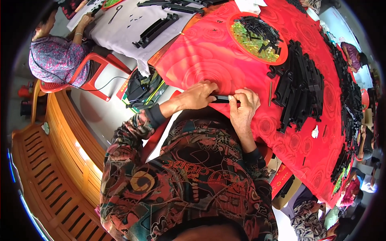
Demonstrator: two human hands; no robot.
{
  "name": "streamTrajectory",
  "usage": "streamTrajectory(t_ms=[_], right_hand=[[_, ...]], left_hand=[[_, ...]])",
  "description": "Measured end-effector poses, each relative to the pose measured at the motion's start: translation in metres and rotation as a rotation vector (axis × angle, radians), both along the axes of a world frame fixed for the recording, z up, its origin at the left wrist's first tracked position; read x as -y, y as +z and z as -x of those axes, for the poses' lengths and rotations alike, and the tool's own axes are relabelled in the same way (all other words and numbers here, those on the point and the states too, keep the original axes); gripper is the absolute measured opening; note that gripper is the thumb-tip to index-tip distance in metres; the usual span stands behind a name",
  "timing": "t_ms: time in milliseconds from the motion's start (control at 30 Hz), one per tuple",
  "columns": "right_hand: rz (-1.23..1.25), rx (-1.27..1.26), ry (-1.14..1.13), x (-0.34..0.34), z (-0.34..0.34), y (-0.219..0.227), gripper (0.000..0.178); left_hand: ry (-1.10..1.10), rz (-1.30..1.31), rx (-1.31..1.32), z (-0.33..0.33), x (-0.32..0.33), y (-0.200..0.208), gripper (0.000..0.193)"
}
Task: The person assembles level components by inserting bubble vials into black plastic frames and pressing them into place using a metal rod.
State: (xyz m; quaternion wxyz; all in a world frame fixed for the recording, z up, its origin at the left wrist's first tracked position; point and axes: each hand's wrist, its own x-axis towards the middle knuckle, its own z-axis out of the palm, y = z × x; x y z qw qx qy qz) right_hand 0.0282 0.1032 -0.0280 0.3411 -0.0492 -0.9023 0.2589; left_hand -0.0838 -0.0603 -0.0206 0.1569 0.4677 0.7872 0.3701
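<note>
Between my two hands, at the near edge of the red-covered table, is a short black plastic strip [221, 99]. My left hand [200, 95] pinches its left end with bent fingers. Thumb and curled fingers of my right hand [244, 105] close on the other end. How far the strip runs under the fingers is hidden. Right of my right hand lies a thin brown stick [270, 94]. Beyond it a heap of long black plastic pieces [299, 88] is piled on the cloth.
An orange-rimmed tray [284, 56] of small black and yellow-green parts stands at the back of the red cloth [193, 60]. Another person [60, 56] sits at the white-covered table at left. A box of black parts [142, 90] is below the table edge. More people sit far right.
</note>
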Motion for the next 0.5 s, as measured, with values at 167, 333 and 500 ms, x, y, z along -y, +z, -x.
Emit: streamTrajectory(t_ms=[167, 333, 500], right_hand=[[-0.057, 0.027, 0.006, 0.001, 0.001, 0.012, 0.015], [-0.126, 0.055, 0.014, -0.001, 0.004, 0.027, 0.015], [-0.179, 0.045, -0.006, -0.002, 0.006, 0.029, 0.015]], left_hand=[[-0.055, 0.138, 0.027, 0.006, -0.004, 0.006, 0.018], [0.036, 0.045, 0.263, -0.003, -0.004, 0.013, 0.018], [0.105, -0.118, 0.456, -0.011, -0.007, 0.002, 0.014]])
